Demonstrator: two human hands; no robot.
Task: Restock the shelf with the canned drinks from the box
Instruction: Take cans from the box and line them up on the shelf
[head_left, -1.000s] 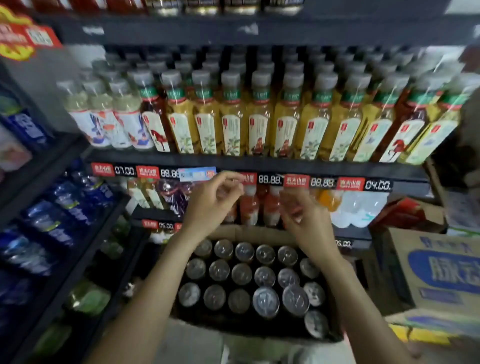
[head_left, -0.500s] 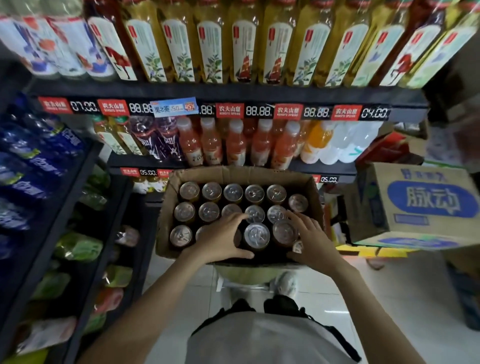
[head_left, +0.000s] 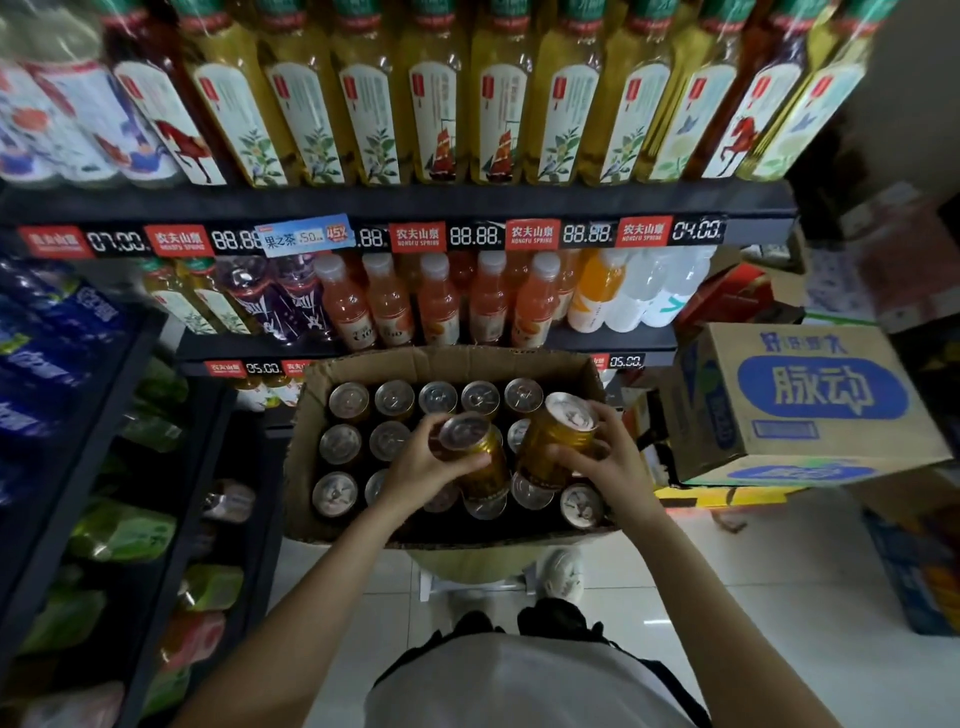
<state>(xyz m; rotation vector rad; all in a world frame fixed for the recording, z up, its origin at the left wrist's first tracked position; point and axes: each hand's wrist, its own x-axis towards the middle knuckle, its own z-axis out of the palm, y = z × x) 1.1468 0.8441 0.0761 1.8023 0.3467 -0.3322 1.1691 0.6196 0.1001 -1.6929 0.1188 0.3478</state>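
Half a second ago both hands lay flat on the can tops inside the box (head_left: 332, 395); now each has lifted a gold can clear of the rows. The left hand (head_left: 415, 465) has fingers and thumb wrapped round the left can (head_left: 475, 454), which tilts over the middle of the box. The right hand (head_left: 605, 462) grips the right can (head_left: 558, 441), tilted the other way, just right of the first; the two cans are close, and whether they touch is unclear. Gaps show in the rows beneath them. The other cans (head_left: 349, 401) stand upright in the box, silver lids up, filling its far and left sides. The view has also closed in on the box.

Behind the box, the shelf rail (head_left: 415, 205) carries red tags reading "农夫山泉 NONGFU SPRING" beside digital prices: 07.00, 88.88 several times, 04.00. A blue tag (head_left: 306, 240) on that rail reads "果之茶" with "45%". A lower rail just behind the box shows 05.00. Right of the box sits a carton (head_left: 810, 405) printed "脉动" in white on blue. Labels on the cans themselves are too blurred to read.
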